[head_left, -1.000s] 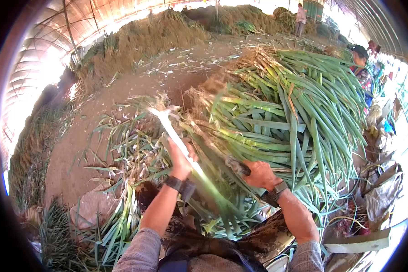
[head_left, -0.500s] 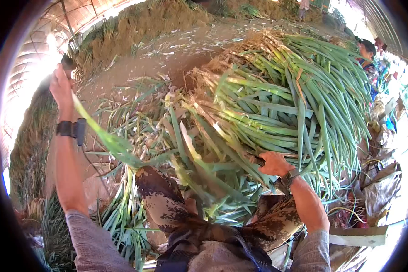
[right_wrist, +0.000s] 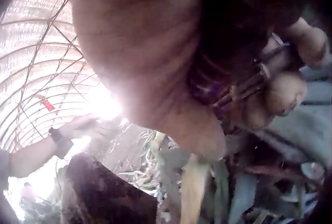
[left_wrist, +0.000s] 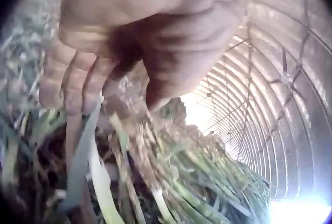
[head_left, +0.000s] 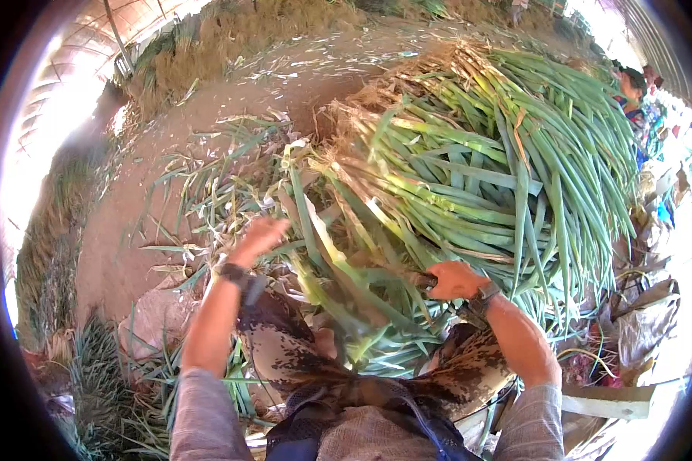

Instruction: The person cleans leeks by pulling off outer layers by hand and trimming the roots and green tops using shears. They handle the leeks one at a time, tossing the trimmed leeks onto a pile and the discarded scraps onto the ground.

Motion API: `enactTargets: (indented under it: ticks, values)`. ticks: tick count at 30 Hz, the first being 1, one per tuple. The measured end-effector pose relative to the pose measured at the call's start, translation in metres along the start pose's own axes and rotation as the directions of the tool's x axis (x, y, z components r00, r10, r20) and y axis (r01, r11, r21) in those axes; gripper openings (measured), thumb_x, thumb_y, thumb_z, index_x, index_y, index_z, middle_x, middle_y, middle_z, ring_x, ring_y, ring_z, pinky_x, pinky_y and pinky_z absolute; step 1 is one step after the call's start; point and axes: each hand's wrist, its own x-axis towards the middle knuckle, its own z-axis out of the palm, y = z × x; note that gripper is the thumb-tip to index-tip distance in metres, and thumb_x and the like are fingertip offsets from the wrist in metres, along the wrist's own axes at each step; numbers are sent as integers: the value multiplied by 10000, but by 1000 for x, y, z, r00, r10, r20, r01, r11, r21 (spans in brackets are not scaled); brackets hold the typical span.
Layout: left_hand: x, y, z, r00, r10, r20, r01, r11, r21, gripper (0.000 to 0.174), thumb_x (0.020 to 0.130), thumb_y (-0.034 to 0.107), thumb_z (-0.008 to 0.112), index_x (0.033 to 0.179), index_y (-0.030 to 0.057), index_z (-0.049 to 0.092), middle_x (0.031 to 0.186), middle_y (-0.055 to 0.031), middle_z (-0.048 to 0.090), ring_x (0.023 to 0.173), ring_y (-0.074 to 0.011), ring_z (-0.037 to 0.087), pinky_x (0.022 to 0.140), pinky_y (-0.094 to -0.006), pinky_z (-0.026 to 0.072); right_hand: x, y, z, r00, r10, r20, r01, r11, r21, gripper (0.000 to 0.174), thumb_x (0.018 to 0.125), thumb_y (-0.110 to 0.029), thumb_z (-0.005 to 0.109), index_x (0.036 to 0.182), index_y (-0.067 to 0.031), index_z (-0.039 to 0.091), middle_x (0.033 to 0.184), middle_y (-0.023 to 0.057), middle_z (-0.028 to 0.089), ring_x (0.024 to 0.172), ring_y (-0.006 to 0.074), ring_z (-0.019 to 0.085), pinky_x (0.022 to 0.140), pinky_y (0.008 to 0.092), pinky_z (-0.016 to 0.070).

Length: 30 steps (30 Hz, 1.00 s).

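Note:
Above the loose peelings in the head view, my left hand (head_left: 258, 240) is blurred and holds nothing. The left wrist view shows its fingers (left_wrist: 78, 81) loosely bent, with a green onion (left_wrist: 101, 177) standing just below the fingertips. My right hand (head_left: 455, 280) grips a dark-handled tool (head_left: 421, 280) by the right knee. Its fingers curl round the handle in the right wrist view, and the tool's far end is hidden. Several unpeeled green onions (head_left: 334, 257) lie between the hands, roots pointing away.
A large heap of green onions (head_left: 469, 184) rises ahead and to the right. Peelings (head_left: 231, 184) litter the soil left of it. More onions (head_left: 108, 392) lie at the lower left. Patterned trousers (head_left: 284, 338) frame the lap. Another person (head_left: 632, 84) is at the far right.
My left hand carried a white-stemmed green onion out to the far left, then came back toward the middle without it. The right hand stays near the right knee with the tool.

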Motion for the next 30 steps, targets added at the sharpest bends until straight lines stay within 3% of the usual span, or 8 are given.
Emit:
enactTargets:
  ticks: [3, 5, 7, 8, 16, 19, 23, 30]
  values:
    - [76, -72, 128, 994, -101, 31, 89, 958, 271, 713, 848, 687, 615, 888, -23, 658, 799, -141, 661, 744, -279, 646, 685, -466, 507, 3, -3, -3, 995, 22, -102, -16, 998, 55, 399, 735, -338, 652, 1052, -97, 681, 871, 201, 691, 852, 412, 652, 798, 489, 509]
    - [81, -62, 165, 987, -7, 162, 29, 991, -132, 703, 827, 686, 645, 864, -16, 619, 817, -185, 655, 809, -309, 647, 714, -487, 482, 0, 2, -4, 987, 49, -152, -37, 996, 85, 412, 735, -336, 653, 1070, -97, 682, 877, 202, 691, 860, 411, 651, 805, 490, 508]
    - [54, -9, 172, 994, -74, 82, 76, 997, -26, 653, 827, 632, 681, 859, -19, 631, 823, -200, 648, 812, -306, 643, 724, -475, 475, -2, 8, -3, 964, 21, -263, 1, 997, 82, 477, 739, -337, 657, 1129, -63, 669, 931, 222, 691, 923, 422, 645, 847, 494, 508]
    - [122, -99, 245, 995, 58, -76, -82, 926, -370, 593, 810, 550, 737, 869, -32, 636, 844, -180, 662, 804, -301, 645, 728, -468, 475, -10, -3, -17, 980, 49, -191, -33, 996, 85, 520, 738, -343, 663, 1155, -32, 656, 991, 237, 689, 974, 427, 637, 884, 492, 507]
    - [93, -19, 219, 929, -362, 70, 303, 643, -703, 414, 740, 288, 850, 939, -6, 639, 894, -99, 641, 807, -225, 611, 735, -411, 496, -12, 5, -8, 987, 55, -154, -43, 996, 79, 464, 768, -386, 692, 1104, -66, 673, 934, 244, 689, 920, 437, 645, 853, 501, 512]
    - [77, -20, 192, 948, -165, 273, 319, 525, -789, 414, 812, 302, 799, 1083, 27, 650, 1199, -144, 613, 1123, -297, 559, 955, -508, 434, -8, 0, -5, 986, 70, -153, -60, 996, 66, 422, 780, -375, 684, 1074, -72, 665, 886, 229, 691, 868, 444, 649, 821, 513, 513]
    - [55, -37, 165, 911, 26, 413, 345, 504, -792, 175, 845, 219, 758, 802, 80, 660, 1029, -58, 618, 1002, -234, 586, 886, -457, 457, -5, -11, -1, 996, 1, -88, 7, 995, 96, 321, 781, -333, 653, 967, -71, 634, 859, 218, 685, 863, 426, 661, 802, 518, 510]
    - [42, -29, 161, 949, -38, 314, 305, 371, -877, 201, 876, 176, 706, 1020, 60, 627, 939, -29, 629, 847, -190, 626, 753, -385, 530, -6, -8, -5, 991, 2, -137, 13, 995, 103, 348, 788, -334, 663, 1019, -74, 639, 887, 230, 686, 882, 441, 654, 817, 530, 499]
